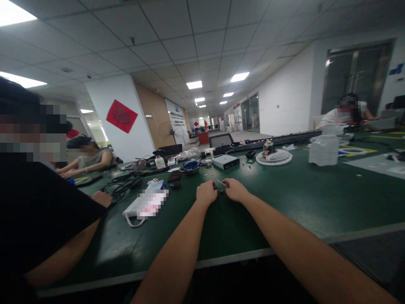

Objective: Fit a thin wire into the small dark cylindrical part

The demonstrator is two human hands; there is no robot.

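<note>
Both my hands are close together over the green table [234, 228], near the middle of the view. My left hand [206, 193] is closed round a small dark object [215, 186], too small to name. My right hand [236, 189] pinches a thin, light-coloured rod [220, 182] that points up and left toward my left hand. Between the hands a tiny dark piece [222, 191] shows low down. The rod and the dark object look slightly apart.
A person in black [47, 215] sits close on the left. Near them are cables [122, 188], a white bag [147, 202] and a black mouse [174, 185]. Beyond my hands stand a grey box [225, 161], a white fan cover [274, 158] and a white jug [323, 150].
</note>
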